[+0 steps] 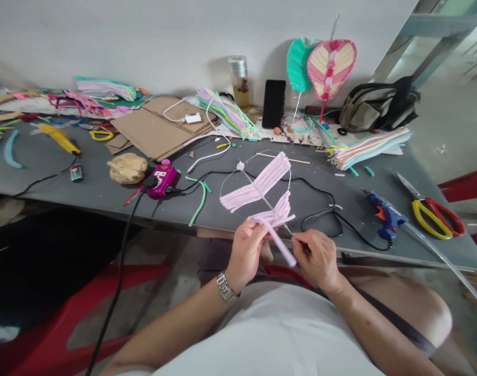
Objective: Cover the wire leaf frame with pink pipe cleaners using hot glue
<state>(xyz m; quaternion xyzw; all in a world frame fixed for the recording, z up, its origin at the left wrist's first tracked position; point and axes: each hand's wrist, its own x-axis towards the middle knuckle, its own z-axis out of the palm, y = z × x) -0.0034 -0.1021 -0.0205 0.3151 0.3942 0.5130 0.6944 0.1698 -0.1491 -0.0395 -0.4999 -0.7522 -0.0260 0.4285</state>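
A round wire frame with a central wire stem [266, 200] carries two bands of pale pink fuzzy strips [270, 176], and a small pink flower shape [240, 166] sits at its far end. My left hand [246, 249] is closed on the near edge of the lower pink band [275, 213]. From those fingers a loose pink strip [281, 247] hangs down toward the right. My right hand [317, 258] pinches the near end of the wire stem, just past the table's front edge.
On the right lie a blue glue gun [388, 215] and large scissors [432, 213]. A magenta power box [162, 178] and a tan lumpy object [128, 168] are on the left. Behind stand a phone [274, 103], a jar [239, 83] and two leaf-shaped fans [331, 70]. Black cables cross the table [85, 190].
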